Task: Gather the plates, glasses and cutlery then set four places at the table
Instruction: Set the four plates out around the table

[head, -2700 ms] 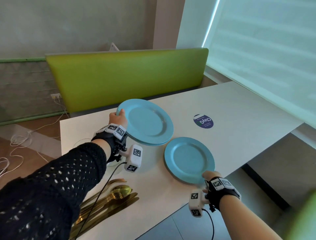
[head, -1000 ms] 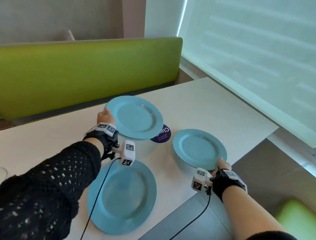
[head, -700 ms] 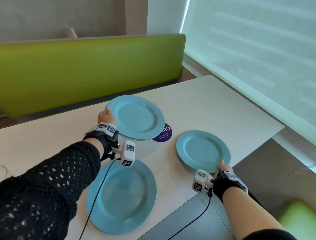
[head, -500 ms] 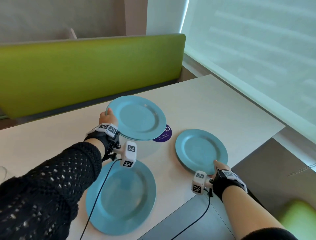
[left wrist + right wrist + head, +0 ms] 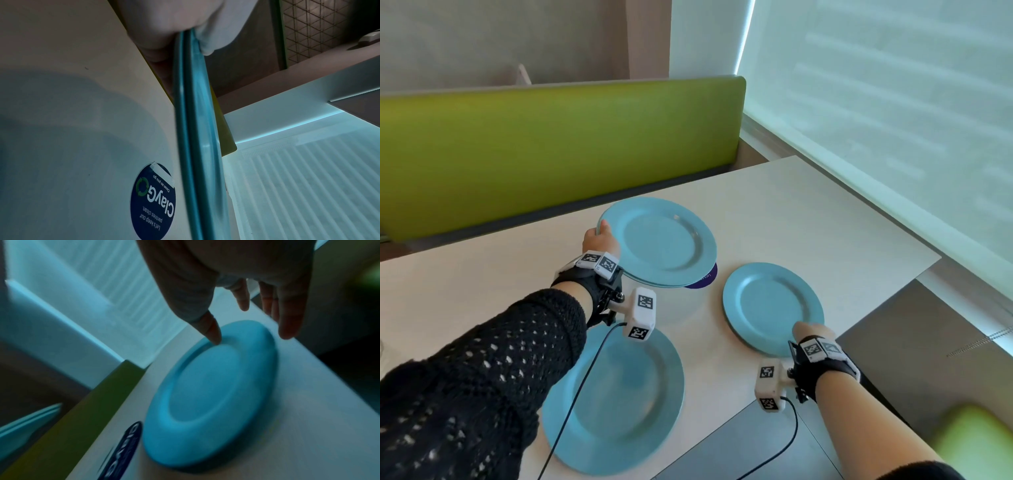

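My left hand [image 5: 602,238] pinches the rim of two stacked blue plates [image 5: 659,241] and holds them level above the white table [image 5: 808,219]. The left wrist view shows the stacked plates [image 5: 195,129] edge-on, clamped between the thumb and fingers of that hand [image 5: 185,37]. A single blue plate [image 5: 770,305] lies flat near the table's front edge. My right hand [image 5: 808,334] is at this plate's near rim. In the right wrist view the thumb tip [image 5: 213,337] touches the plate [image 5: 216,402] while the fingers [image 5: 287,321] stretch straight past the rim. Another blue plate [image 5: 616,401] lies under my left forearm.
A round dark blue sticker [image 5: 705,279] on the tabletop is partly hidden by the held plates. A green bench back [image 5: 551,144] runs along the table's far side. The window blind [image 5: 893,120] is on the right. A green seat [image 5: 976,442] sits below at the near right.
Since 2.7 s ago the view has swung right and a plate now lies at the near left. In the last second both hands have barely moved; the right stays at its plate's near rim.
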